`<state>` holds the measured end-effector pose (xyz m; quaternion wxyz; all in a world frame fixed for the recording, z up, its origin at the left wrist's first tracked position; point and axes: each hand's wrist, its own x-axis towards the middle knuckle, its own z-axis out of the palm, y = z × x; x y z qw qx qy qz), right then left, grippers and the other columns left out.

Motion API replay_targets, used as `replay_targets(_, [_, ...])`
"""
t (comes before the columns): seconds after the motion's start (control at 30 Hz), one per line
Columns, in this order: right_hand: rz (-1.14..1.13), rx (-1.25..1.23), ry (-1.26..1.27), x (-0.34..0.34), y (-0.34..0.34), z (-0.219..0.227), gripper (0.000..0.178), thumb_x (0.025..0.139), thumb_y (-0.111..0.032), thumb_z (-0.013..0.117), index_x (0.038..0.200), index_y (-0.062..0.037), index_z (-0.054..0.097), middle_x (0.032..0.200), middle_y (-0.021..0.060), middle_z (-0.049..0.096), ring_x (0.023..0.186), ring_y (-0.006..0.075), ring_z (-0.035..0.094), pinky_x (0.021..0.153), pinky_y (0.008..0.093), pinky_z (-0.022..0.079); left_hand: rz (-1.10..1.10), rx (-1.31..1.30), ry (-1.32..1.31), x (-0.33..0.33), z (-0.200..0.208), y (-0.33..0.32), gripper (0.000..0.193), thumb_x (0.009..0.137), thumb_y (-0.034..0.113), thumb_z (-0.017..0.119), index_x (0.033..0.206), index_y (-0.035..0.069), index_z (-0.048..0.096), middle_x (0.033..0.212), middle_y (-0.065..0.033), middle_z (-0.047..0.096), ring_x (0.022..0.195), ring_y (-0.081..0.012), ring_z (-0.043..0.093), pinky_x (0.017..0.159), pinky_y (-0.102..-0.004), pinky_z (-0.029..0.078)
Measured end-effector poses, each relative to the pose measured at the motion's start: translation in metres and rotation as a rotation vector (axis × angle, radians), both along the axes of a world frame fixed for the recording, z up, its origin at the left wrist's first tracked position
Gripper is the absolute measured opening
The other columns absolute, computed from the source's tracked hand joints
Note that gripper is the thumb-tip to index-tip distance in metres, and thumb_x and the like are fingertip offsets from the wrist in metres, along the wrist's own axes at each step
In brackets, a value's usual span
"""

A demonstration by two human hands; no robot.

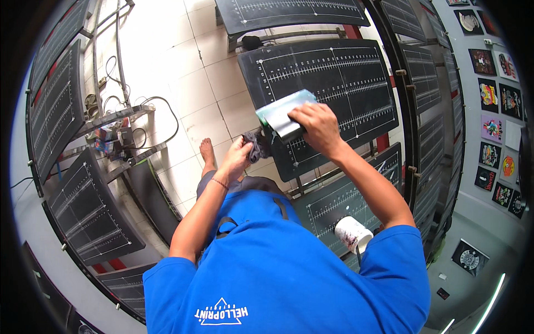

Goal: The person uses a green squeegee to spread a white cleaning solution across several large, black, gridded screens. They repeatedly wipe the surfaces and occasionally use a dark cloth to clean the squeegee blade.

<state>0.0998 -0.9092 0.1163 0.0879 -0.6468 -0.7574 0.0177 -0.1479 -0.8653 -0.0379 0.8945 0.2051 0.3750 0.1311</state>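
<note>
My right hand is closed on a wide squeegee, with a silver metal body and a pale teal-green strip along its far side. It is tilted over the left part of a black printing board marked with white ruler lines. Whether it touches the board I cannot tell. My left hand grips a crumpled dark grey rag, close to the board's left edge and just below the squeegee's near left end. My fingers hide part of both things.
Another marked board lies beyond, and a greenish one nearer me bears a stained white bucket. More boards line the left rack. Cables trail onto the tiled floor. A black rail runs along the right.
</note>
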Motion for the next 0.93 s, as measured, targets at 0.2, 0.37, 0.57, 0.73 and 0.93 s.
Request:
replay_targets(0.2, [0.009,-0.070,0.006,-0.012,-0.077,0.007,0.034,0.078,-0.008,0.060,0.111,-0.0114,0.068,0.106,0.0007,0.068,0.101,0.0168,0.064,0.089,0.0353,0.044,-0.084,-0.132,-0.043,-0.004,0.016,-0.046,0.023,0.105,0.008,0.044,0.124,0.000,0.051,0.112,-0.0064,0.062,0.099,-0.0141,0.062,0.090,-0.0303,0.053])
replay_targets(0.37, [-0.010,-0.140,0.012,-0.018,-0.120,0.013,0.030,0.080,-0.011,0.060,0.108,-0.0120,0.069,0.107,-0.0001,0.068,0.101,0.0167,0.064,0.090,0.0361,0.045,-0.156,-0.173,-0.043,-0.003,0.007,-0.062,0.021,0.105,0.009,0.044,0.123,0.000,0.051,0.110,-0.0068,0.063,0.095,-0.0154,0.064,0.088,-0.0305,0.055])
replay_targets(0.57, [0.026,-0.218,0.026,-0.009,-0.127,0.025,0.027,0.079,-0.011,0.061,0.104,-0.0139,0.070,0.102,-0.0016,0.070,0.101,0.0158,0.065,0.088,0.0347,0.045,-0.271,-0.317,-0.136,0.002,-0.011,-0.081,0.025,0.104,0.010,0.045,0.126,0.000,0.051,0.113,-0.0075,0.064,0.097,-0.0162,0.065,0.087,-0.0320,0.057])
replay_targets(0.73, [0.088,-0.447,0.020,0.004,-0.108,0.040,0.028,0.073,-0.008,0.067,0.100,-0.0157,0.073,0.102,-0.0028,0.071,0.108,0.0141,0.064,0.092,0.0336,0.043,-0.361,-0.373,-0.301,0.010,-0.022,-0.087,0.040,0.103,0.012,0.046,0.142,0.003,0.042,0.131,-0.0122,0.060,0.120,-0.0237,0.060,0.102,-0.0449,0.050])
replay_targets(0.93, [0.056,-0.548,0.008,0.032,-0.110,0.052,0.028,0.069,-0.010,0.073,0.095,-0.0186,0.074,0.103,-0.0036,0.072,0.114,0.0144,0.062,0.102,0.0381,0.038,-0.438,-0.333,-0.345,0.019,-0.043,-0.096,0.045,0.102,0.011,0.047,0.145,0.003,0.039,0.136,-0.0130,0.056,0.123,-0.0279,0.057,0.103,-0.0515,0.048])
